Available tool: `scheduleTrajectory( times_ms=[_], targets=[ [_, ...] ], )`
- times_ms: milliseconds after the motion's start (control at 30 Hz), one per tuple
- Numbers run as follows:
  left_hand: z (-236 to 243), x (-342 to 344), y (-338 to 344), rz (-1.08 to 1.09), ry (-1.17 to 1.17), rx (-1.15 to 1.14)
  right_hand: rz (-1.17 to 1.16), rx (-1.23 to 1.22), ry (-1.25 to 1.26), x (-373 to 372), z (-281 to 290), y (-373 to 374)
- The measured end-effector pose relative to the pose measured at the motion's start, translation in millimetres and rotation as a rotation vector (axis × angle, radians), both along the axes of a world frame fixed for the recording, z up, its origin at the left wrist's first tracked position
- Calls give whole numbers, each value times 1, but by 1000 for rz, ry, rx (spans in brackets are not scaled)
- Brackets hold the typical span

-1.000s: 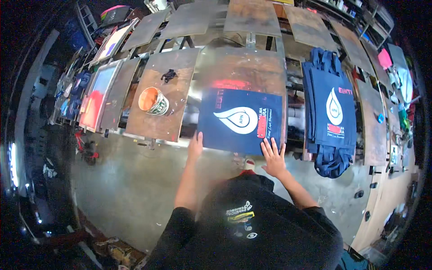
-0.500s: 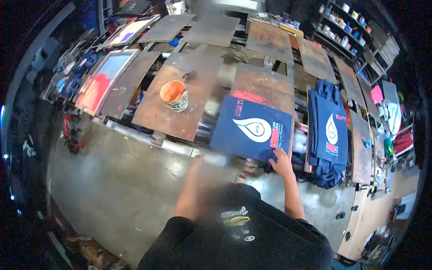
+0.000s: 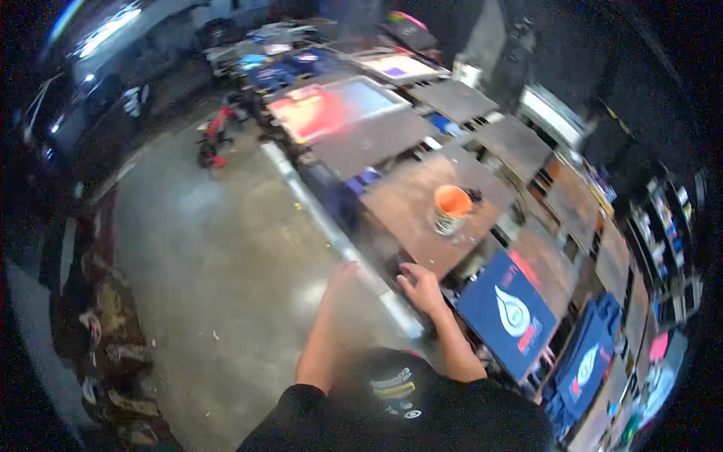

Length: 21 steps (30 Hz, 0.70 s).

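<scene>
My right hand (image 3: 422,288) is in the air near the front corner of a brown board, its fingers apart and nothing in them. To its left is my left hand (image 3: 343,277), above the floor beside the grey rail; blur smears its fingers. A flat navy cloth bag (image 3: 489,309) with a white drop-shaped print and red marks lies on a board to the right of my right hand, apart from it. Farther right sits a stack of navy bags (image 3: 576,377) with the same print. A tub (image 3: 450,218) with an orange inside stands on the brown board ahead.
A screen-printing frame (image 3: 343,105) with a red and blue mesh lies on the far left boards. Several brown boards stand in rows. A grey rail (image 3: 331,233) runs along their front edge. Concrete floor (image 3: 218,264) lies to the left, with a red wheeled object (image 3: 217,139) on it.
My view has swung left, so the boards now appear farther right. My right hand has let go of the navy bag's near edge and is now left of it.
</scene>
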<state>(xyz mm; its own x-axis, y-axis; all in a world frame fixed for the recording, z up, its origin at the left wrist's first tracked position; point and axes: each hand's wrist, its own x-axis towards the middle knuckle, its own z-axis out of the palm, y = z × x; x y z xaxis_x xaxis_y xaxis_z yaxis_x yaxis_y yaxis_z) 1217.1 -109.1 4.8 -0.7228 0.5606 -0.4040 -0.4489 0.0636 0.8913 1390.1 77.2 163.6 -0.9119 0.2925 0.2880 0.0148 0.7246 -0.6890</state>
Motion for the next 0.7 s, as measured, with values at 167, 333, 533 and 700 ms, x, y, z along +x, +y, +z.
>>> scheduleTrajectory(
  times_ms=[167, 333, 533, 700],
  targets=[
    [71, 10, -70, 219, -108, 502, 293, -100, -71, -49, -4, -76],
    [106, 7, -79, 277, -225, 1110, 392, -94, -40, -70, -16, -115],
    [146, -37, -87, 304, -227, 1403, 494, -90, 81, -123, 6, -137],
    [183, -75, -80, 319, -186, 1512, 487, -81, 132, -161, 20, -144]
  ],
)
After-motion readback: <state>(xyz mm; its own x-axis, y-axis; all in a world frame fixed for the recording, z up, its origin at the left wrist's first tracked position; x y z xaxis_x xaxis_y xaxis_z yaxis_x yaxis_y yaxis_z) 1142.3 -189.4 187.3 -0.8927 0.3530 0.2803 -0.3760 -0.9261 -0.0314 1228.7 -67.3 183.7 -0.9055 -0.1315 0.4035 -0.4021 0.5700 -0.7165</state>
